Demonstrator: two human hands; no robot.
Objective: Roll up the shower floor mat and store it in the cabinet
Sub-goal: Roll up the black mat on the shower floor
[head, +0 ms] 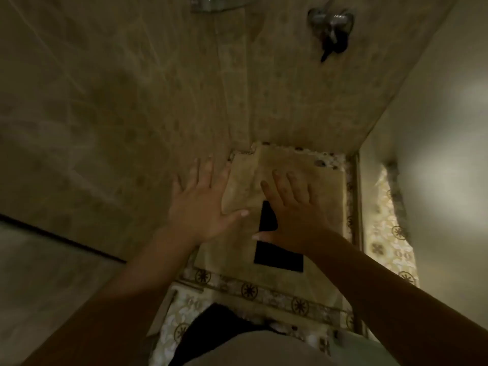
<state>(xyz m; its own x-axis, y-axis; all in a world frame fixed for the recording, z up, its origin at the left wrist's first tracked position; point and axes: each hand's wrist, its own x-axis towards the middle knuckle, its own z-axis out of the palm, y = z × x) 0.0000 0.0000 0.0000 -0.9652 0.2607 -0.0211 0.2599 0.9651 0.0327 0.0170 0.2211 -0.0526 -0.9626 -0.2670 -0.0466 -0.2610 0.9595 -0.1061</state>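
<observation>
The beige shower floor mat (324,196) lies flat on the pebble-patterned shower floor, with black rectangular patches near its middle and its far left corner folded over. My left hand (203,207) hovers over the mat's left edge with fingers spread, holding nothing. Over the centre of the mat my right hand (293,210) is spread the same way, palm down. Whether either palm touches the mat cannot be told. No cabinet is in view.
Tiled walls close in on the left and ahead, with a metal tap (330,25) high on the far wall. A metal threshold strip (356,207) borders the shower floor on the right. Patterned floor tiles (390,247) lie beyond it.
</observation>
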